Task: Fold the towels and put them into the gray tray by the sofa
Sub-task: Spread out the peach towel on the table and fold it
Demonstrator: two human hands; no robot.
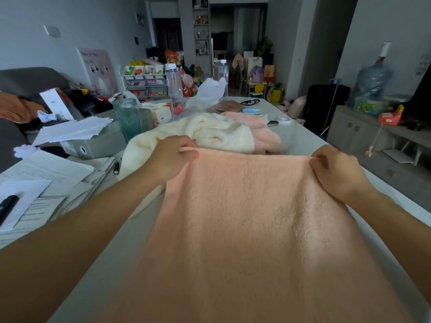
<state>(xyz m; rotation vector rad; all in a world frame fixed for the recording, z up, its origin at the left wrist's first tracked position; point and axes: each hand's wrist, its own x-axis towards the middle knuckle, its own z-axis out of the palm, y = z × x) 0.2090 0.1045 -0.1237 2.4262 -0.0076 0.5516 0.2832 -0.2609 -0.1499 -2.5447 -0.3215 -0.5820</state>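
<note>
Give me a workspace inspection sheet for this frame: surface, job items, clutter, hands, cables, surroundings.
Surface: pale table, crowded on its left and far parts.
Job's things: peach towel spread flat; cream towel and pink towel bunched behind it, unfolded.
Clutter: papers, teal bottle, clear bottle, gray box.
Grippers: left hand and right hand each pinch a far corner of the peach towel.
Cables: nothing seen.
Surroundings: sofa left, water jug right, toy shelf behind.
</note>
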